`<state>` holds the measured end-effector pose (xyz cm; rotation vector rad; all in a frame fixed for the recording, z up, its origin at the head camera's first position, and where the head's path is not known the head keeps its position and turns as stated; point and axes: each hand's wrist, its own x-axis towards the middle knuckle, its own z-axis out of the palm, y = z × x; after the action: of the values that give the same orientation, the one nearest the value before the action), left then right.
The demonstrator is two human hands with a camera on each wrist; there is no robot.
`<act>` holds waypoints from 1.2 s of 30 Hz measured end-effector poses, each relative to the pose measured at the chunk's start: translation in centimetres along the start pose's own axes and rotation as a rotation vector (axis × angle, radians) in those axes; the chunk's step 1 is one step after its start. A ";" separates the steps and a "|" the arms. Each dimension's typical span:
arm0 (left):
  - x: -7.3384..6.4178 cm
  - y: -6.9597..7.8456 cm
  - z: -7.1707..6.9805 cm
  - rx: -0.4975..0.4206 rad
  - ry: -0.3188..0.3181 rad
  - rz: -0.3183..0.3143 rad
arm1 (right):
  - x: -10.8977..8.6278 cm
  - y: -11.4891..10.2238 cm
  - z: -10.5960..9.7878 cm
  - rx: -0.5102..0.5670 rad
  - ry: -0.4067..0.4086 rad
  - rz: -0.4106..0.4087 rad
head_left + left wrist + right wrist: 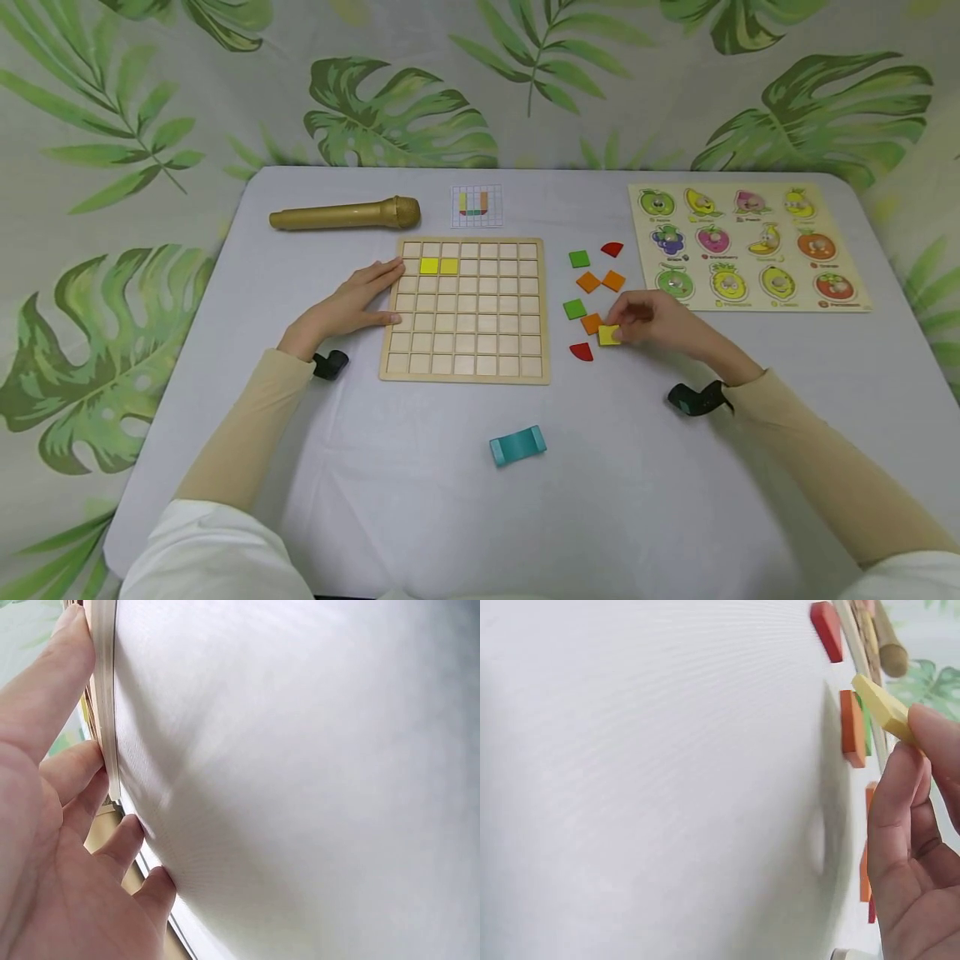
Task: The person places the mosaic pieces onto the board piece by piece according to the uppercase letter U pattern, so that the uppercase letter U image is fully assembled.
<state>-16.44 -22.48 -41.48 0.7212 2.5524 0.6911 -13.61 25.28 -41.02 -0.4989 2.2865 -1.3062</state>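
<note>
A wooden grid board lies flat on the table, with two yellow square tiles side by side in its second row. My left hand rests against the board's left edge, its fingers fairly straight; the left wrist view shows fingertips touching the wooden rim. Between thumb and fingers, my right hand pinches a yellow square tile to the right of the board. Close by lie green tiles, several orange tiles and red quarter-round tiles.
Behind the board lie a gold microphone and a small pattern card with a coloured U shape. A fruit puzzle board occupies the back right. In front sits a teal curved block. The table has a white cloth.
</note>
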 end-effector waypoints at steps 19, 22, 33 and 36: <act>0.0 -0.2 0.0 0.000 0.004 0.003 | 4.8 -3.5 1.4 0.091 -0.029 -0.005; 0.0 -0.1 0.0 -0.004 0.004 0.005 | 6.0 -4.2 2.2 0.103 -0.036 0.004; 0.1 -0.4 0.1 -0.010 0.007 0.004 | 11.8 -7.6 6.0 0.129 -0.062 -0.075; 0.1 -0.4 0.1 -0.008 0.012 0.006 | 13.8 -8.2 7.1 0.132 -0.077 -0.090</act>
<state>-16.64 -22.67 -41.86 0.7246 2.5576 0.7099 -20.42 9.15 -39.89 -0.6015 2.1207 -1.4438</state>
